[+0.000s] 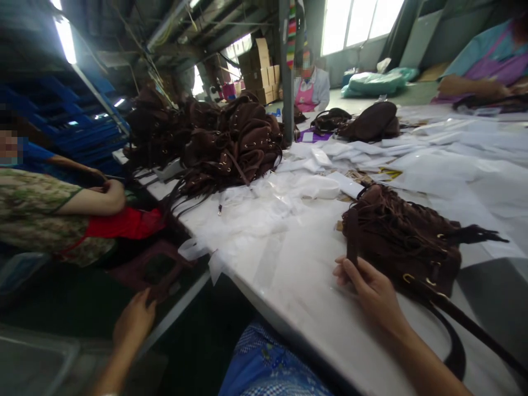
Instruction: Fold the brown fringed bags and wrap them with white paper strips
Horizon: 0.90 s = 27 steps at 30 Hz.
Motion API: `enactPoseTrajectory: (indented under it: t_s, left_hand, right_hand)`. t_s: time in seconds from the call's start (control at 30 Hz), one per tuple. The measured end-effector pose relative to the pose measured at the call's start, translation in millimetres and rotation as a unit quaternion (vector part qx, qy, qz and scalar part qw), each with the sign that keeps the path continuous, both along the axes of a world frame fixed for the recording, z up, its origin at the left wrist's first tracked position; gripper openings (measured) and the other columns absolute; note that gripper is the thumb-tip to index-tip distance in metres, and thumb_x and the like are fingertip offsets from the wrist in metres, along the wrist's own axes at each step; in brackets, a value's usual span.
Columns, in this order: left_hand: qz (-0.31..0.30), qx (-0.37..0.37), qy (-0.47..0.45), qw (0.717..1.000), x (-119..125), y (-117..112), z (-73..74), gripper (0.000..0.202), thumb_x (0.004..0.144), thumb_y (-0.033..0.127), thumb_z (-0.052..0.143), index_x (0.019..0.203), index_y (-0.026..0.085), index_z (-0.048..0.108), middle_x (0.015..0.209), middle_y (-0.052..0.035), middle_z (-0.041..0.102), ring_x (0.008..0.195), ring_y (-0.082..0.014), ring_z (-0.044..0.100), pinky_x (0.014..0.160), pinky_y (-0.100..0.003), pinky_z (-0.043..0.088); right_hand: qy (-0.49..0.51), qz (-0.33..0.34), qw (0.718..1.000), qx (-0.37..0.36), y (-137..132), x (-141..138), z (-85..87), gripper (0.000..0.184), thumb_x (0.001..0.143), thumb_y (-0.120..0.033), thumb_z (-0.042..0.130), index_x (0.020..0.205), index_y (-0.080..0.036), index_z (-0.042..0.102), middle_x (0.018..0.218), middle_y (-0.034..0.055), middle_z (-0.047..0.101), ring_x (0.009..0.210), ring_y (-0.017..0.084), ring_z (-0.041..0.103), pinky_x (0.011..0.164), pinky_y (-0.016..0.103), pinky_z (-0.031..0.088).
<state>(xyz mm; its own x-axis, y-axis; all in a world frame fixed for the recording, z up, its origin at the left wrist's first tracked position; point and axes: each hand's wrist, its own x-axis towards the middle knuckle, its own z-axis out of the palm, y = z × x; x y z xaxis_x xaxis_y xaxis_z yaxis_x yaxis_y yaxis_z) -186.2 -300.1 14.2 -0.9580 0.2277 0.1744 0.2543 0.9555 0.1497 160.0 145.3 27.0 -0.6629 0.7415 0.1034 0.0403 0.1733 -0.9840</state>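
Observation:
On the right, a dark brown fringed handbag (404,236) with gold-coloured rings lies on the white table (284,275). My right hand (371,291) pinches a flat brown strap (352,234) at the bag's left side, thumb in front. A longer shoulder strap (474,322) runs from the bag towards the lower right corner. Off the table's left edge, low down, is my left hand (136,319) with its fingers curled. A brownish strip (164,289) is at its fingertips, too dim and blurred to name.
Many brown bags are heaped (235,143) at the table's far left. Clear plastic wrapping (264,206) and white packets (322,157) cover much of the table. A reddish stool (136,267) stands beside it. Co-workers are at left, behind and at right. A metal post (287,82) rises mid-table.

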Motion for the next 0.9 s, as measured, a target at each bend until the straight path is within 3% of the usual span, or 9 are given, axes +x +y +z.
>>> enactPoseTrajectory:
  t_s: [0.13,0.23,0.3,0.37,0.43,0.53,0.7,0.77,0.9]
  left_hand:
    - [-0.218,0.153,0.102,0.959,36.8,110.6,24.4,0.041,0.093,0.036,0.045,0.130,0.021,0.055,0.137,-0.0119,0.057,0.124,-0.0259,0.054,0.106,-0.037,0.039]
    - [-0.384,0.169,0.065,0.905,55.3,204.4,49.9,0.041,0.092,0.033,0.054,0.132,0.024,0.055,0.143,-0.0088,0.052,0.137,-0.0256,0.041,0.115,-0.041,0.028]
    - [-0.403,0.176,-0.037,0.897,55.3,251.4,63.3,0.045,0.084,0.027,0.065,0.128,0.022,0.057,0.145,-0.0108,0.050,0.140,-0.0285,0.035,0.116,-0.045,0.025]
    - [-0.406,0.177,-0.092,0.892,50.9,282.0,73.9,0.026,0.083,0.024,0.066,0.108,0.020,0.067,0.124,-0.0134,0.066,0.127,-0.0306,0.052,0.110,-0.048,0.033]
    - [-0.413,0.184,-0.142,0.881,51.3,300.3,83.4,0.012,0.086,0.026,0.061,0.089,0.018,0.069,0.096,-0.0123,0.074,0.102,-0.0282,0.067,0.097,-0.044,0.046]
    - [-0.443,0.204,-0.230,0.842,75.7,314.9,95.3,0.025,0.094,0.035,0.050,0.090,0.016,0.065,0.084,-0.0094,0.075,0.074,-0.0201,0.072,0.073,-0.033,0.055]
    - [-0.471,0.317,-0.434,0.700,164.0,321.8,82.8,0.032,0.092,0.043,0.054,0.097,0.013,0.064,0.082,-0.0101,0.073,0.062,-0.0170,0.070,0.057,-0.025,0.053]
    - [-0.479,0.343,-0.426,0.686,193.0,320.6,65.1,0.031,0.091,0.043,0.056,0.095,0.014,0.068,0.085,-0.0094,0.073,0.067,-0.0158,0.069,0.062,-0.025,0.052]
    - [-0.435,0.355,-0.517,0.646,218.6,303.0,33.4,0.038,0.081,0.043,0.070,0.105,0.013,0.067,0.084,-0.0085,0.073,0.073,-0.0173,0.068,0.067,-0.026,0.052]
  right_hand:
    - [-0.009,0.002,1.000,0.012,-1.9,-1.0,-0.7,0.034,0.092,-0.050,0.056,0.099,-0.018,0.064,0.081,0.0060,0.068,0.067,0.016,0.061,0.066,0.028,0.052]
    - [-0.007,-0.007,1.000,0.016,-3.4,-1.1,0.2,0.035,0.091,-0.051,0.058,0.099,-0.018,0.065,0.081,0.0061,0.068,0.067,0.017,0.061,0.066,0.029,0.052]
    - [-0.002,-0.006,1.000,0.015,-3.7,-0.7,1.5,0.034,0.090,-0.051,0.059,0.098,-0.018,0.065,0.079,0.0056,0.068,0.066,0.017,0.061,0.065,0.029,0.052]
    - [0.011,-0.001,1.000,0.008,-3.7,0.2,3.5,0.033,0.090,-0.050,0.060,0.097,-0.018,0.065,0.077,0.0049,0.067,0.066,0.017,0.060,0.065,0.028,0.052]
    - [0.025,0.015,1.000,-0.011,-4.2,1.6,6.6,0.033,0.089,-0.050,0.060,0.096,-0.018,0.066,0.078,0.0049,0.067,0.066,0.016,0.060,0.067,0.028,0.052]
    - [0.026,0.082,0.993,-0.081,-8.7,3.2,13.3,0.035,0.089,-0.051,0.061,0.094,-0.017,0.070,0.089,0.0090,0.071,0.075,0.018,0.064,0.074,0.030,0.053]
    - [0.053,0.222,0.943,-0.240,-20.8,4.3,20.0,0.036,0.083,-0.052,0.067,0.087,-0.017,0.072,0.116,0.0137,0.068,0.105,0.029,0.064,0.096,0.042,0.049]
    - [0.089,0.191,0.941,-0.266,-19.0,5.6,17.8,0.033,0.080,-0.051,0.071,0.087,-0.019,0.072,0.115,0.0124,0.069,0.108,0.030,0.063,0.095,0.044,0.049]
    - [0.144,0.013,0.947,-0.287,-1.3,6.8,7.6,0.028,0.075,-0.047,0.076,0.088,-0.023,0.072,0.121,0.0084,0.067,0.106,0.025,0.065,0.095,0.039,0.052]
